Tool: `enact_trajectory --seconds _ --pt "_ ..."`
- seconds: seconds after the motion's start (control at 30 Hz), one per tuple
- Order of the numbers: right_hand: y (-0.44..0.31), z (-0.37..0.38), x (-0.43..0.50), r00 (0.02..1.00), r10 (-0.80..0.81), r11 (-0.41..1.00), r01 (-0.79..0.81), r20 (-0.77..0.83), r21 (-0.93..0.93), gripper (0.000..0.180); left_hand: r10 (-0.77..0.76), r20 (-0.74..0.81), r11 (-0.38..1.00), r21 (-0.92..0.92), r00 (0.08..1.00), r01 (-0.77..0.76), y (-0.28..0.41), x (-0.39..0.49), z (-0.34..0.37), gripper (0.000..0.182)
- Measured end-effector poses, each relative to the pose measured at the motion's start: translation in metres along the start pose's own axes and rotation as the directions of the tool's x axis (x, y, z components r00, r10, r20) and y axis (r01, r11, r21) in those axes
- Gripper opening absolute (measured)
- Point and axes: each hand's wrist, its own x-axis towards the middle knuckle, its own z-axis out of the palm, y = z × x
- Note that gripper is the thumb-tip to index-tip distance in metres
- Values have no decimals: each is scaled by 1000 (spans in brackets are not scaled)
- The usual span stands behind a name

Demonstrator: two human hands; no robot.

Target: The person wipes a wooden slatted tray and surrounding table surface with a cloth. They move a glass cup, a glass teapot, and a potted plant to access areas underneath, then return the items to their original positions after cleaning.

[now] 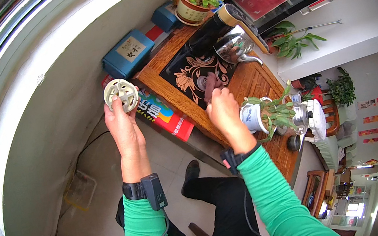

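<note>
My left hand [125,127] holds up a cream round plastic piece [128,97] with cross-shaped ribs and openings, my thumb over its face. It is above the floor, just off the edge of a wooden tea table [186,105]. My right hand [223,108] grips a bunched mauve cloth [211,85] over the table's black panel [176,69], which bears a copper-coloured floral pattern. Beside the cloth shows a small round grey disc [201,82]. A glass kettle [234,49] with a metal spout stands beyond the cloth.
A potted cactus [275,114] stands close to my right wrist, with a dark round jar [294,143] nearby. Blue boxes [128,54] and a potted plant [197,1] line the wall side. A printed red-and-blue package [166,116] lies below the table edge. Cables hang from both wrists.
</note>
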Motion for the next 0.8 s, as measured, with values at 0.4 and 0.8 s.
enact_trajectory --seconds 0.4,0.8 --pt "-29 -49 -82 975 -209 701 201 -73 684 43 45 -15 999 -12 999 -45 7 2 -5 35" --pt "-19 29 -70 952 -56 886 187 -302 425 65 39 -3 998 -46 999 -39 4 3 -5 33"
